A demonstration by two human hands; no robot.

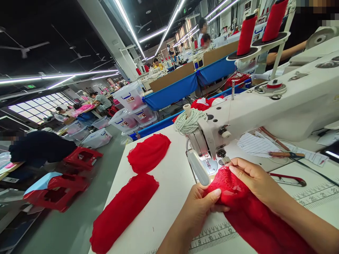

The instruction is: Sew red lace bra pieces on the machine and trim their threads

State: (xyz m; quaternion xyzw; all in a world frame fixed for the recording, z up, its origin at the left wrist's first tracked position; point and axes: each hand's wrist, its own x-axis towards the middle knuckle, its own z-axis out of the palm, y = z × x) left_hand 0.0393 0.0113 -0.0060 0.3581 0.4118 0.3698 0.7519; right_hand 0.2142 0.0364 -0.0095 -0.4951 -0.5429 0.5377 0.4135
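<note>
Red fabric [238,199] with a lacy upper part stretches from the sewing machine's needle area down to the lower right. My left hand [202,204] grips its left edge, thumb lying on top. With fingers and thumb pinched together, my right hand [253,178] holds the fabric's upper edge close to the presser foot. The white sewing machine [251,109] stands just beyond both hands, a lit metal plate [210,165] under its head. Two piles of red fabric, an oval one [148,152] and a long one [125,213], lie on the table to the left.
Glasses [288,179], a wooden-handled tool [287,154] and paper [254,144] lie right of the needle. A ruler strip [214,234] runs along the white table [169,218]. Red thread cones [246,35] stand above. Red stools [57,192] and clear bins [129,97] are left; people sit further off.
</note>
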